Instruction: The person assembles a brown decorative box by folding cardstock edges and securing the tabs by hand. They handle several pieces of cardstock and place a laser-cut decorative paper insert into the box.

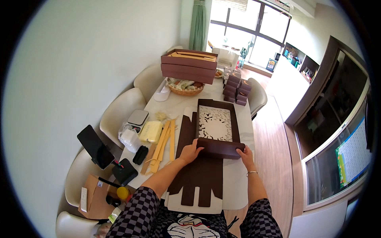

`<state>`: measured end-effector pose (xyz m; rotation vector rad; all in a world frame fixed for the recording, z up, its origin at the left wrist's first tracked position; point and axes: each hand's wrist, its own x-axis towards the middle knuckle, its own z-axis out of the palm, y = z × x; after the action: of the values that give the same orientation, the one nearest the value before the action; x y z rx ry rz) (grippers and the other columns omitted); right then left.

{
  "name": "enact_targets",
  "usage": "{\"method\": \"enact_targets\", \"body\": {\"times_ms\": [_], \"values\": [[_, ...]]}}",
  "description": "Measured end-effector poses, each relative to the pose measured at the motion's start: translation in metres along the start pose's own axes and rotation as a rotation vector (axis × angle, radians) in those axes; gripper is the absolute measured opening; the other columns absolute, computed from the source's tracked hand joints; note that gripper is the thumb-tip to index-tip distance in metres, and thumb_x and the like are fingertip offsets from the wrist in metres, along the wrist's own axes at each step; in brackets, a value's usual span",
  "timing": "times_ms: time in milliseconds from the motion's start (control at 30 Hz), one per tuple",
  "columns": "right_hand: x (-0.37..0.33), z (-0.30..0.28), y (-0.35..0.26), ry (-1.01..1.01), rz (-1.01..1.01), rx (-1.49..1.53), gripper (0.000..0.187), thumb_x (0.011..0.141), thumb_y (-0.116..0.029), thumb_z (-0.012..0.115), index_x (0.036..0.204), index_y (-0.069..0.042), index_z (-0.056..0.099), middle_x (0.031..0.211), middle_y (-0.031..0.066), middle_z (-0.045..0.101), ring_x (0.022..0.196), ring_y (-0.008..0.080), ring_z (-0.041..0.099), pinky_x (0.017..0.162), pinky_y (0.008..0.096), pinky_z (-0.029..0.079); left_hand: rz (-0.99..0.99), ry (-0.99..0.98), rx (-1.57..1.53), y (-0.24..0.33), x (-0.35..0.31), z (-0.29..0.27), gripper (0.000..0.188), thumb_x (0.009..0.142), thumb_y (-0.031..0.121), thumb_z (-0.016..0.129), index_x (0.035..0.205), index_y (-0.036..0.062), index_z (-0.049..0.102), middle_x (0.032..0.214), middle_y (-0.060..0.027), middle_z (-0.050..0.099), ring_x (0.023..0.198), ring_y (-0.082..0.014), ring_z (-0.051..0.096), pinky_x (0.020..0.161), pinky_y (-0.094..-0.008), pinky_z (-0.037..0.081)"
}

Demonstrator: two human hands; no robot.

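Note:
A dark brown cardboard box [218, 147] stands on the table with its top uncovered. Inside it lies a white sheet with a cut-out or printed leaf-like pattern [215, 123]; which of the two I cannot tell. My left hand [191, 151] grips the near left corner of the box, its thumb on the front wall. At the near right corner my right hand [246, 156] grips the same wall, fingers round the outside. Under and in front of the box lie flat brown cardboard blanks [200, 170] with slotted flaps, reaching to the table's near edge.
Left of the box are wooden-coloured strips [160, 148], a yellow pack [151, 131], a black case [140, 154] and a phone on a stand [95, 146]. Farther off stand stacked brown boxes [188, 67], a wicker basket [185, 90] and several small brown boxes [237, 87]. Chairs [123, 109] line the table.

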<state>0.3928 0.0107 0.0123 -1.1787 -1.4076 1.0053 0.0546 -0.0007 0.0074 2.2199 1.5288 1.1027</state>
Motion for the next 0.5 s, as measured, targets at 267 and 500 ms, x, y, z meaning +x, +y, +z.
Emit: {"method": "enact_targets", "body": {"times_ms": [267,500], "values": [[-0.003,0.027,-0.007,0.246,-0.017,-0.503,0.058,0.083,-0.03,0.075,0.126,-0.004,0.049,0.074,0.0124,0.063,0.065,0.0263,0.06,0.063,0.0348,0.049,-0.073,0.122,0.161,0.003,-0.008,0.009,0.067,0.095,0.04,0.057,0.143,0.0006,0.033,0.067,-0.0144,0.063,0.058,-0.0334,0.062,0.052,-0.0424,0.048],[0.004,0.022,0.032,0.394,-0.126,-0.462,0.059,0.078,-0.029,0.079,0.125,-0.007,0.051,0.078,0.013,0.063,0.076,0.0279,0.06,0.068,0.0373,0.048,-0.151,0.128,0.225,0.034,0.007,-0.002,0.065,0.09,0.033,0.062,0.142,0.0019,0.037,0.088,-0.0132,0.062,0.085,-0.0304,0.062,0.08,-0.0458,0.047]]}}
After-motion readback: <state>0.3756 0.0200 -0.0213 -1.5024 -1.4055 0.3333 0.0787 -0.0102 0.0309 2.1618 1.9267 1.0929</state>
